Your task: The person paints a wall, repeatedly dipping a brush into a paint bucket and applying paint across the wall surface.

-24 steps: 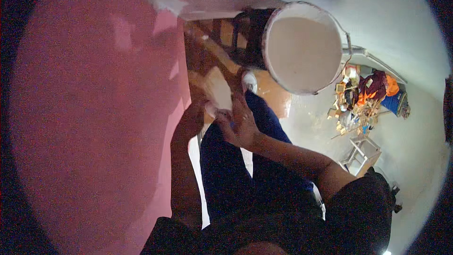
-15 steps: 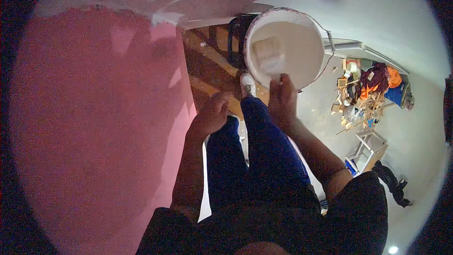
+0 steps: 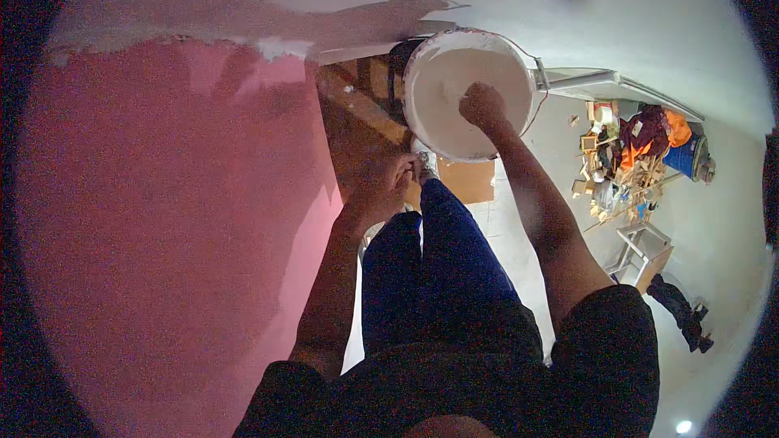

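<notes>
Now, right hand [image 3: 483, 107]: over the pale mix [image 3: 450, 73], moved in from the bucket's near rim; fingers bunched, cannot tell whether they grasp the pale tool seen earlier.
Left hand [image 3: 389, 182]: fingers curled, near the white shoe [image 3: 426, 162]; cannot tell whether it holds anything.
Bucket [image 3: 458, 40]: ahead, lower in view than before.

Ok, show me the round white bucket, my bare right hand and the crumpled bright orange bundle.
Round white bucket [image 3: 466, 39]: head view, far inner wall just below the rim.
Bare right hand [image 3: 484, 105]: head view, middle of the hand.
Crumpled bright orange bundle [image 3: 677, 133]: head view, middle of its visible surface.
</notes>
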Demonstrator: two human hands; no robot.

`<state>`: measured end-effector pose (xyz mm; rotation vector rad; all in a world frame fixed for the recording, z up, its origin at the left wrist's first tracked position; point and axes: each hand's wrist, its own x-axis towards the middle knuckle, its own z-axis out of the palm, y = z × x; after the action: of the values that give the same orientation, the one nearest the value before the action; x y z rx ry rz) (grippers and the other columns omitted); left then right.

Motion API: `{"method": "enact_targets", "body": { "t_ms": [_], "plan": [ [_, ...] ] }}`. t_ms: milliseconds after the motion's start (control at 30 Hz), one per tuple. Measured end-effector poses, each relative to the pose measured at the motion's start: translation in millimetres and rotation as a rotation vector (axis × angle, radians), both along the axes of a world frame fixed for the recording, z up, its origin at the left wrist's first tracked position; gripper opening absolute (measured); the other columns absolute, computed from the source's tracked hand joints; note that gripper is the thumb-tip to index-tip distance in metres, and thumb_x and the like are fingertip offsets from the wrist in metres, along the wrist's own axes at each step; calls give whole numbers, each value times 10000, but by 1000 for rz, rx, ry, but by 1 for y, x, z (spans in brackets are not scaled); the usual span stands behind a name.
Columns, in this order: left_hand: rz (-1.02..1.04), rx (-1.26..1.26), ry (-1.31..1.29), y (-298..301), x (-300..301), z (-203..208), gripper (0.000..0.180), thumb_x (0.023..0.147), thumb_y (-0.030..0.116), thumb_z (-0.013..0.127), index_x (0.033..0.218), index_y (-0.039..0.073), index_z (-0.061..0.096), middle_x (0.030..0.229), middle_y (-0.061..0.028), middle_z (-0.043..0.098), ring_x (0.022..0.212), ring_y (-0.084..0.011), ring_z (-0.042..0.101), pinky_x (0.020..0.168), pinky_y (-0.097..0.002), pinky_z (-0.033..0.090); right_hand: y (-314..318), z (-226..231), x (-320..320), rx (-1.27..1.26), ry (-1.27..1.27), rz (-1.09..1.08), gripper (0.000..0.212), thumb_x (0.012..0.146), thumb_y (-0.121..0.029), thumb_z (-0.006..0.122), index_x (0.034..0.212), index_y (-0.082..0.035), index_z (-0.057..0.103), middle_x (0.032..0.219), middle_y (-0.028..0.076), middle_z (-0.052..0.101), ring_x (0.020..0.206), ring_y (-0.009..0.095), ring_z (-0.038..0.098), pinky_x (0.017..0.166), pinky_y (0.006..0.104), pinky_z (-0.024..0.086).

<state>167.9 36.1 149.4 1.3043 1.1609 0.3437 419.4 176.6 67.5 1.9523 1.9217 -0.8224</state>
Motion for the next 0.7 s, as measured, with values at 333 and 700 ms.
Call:
{"method": "enact_targets", "body": {
  "t_ms": [333, 700],
  "plan": [
    [107, -226, -122, -21, 9, 17, 607, 949, 481, 410, 1362, 46, 316, 1292, -179, 452, 1193, -289, 474, 959, -390, 448, 29, 10, -19, -35, -47, 34, 400, 706, -274, 599, 1005, -10, 630, 1034, 227, 635, 986, 367, 621, 864, 470, 494],
    [129, -80, 16, -56, 6, 55, 267, 946, 184, 474, 1138, 2, 511, 1109, -204, 579, 1035, -335, 583, 868, -403, 496, -69, 29, 63, 333, 155, 310, 146, 824, -183, 510, 778, -64, 580, 729, 166, 598, 726, 371, 628, 662, 526, 481]
  ]
}}
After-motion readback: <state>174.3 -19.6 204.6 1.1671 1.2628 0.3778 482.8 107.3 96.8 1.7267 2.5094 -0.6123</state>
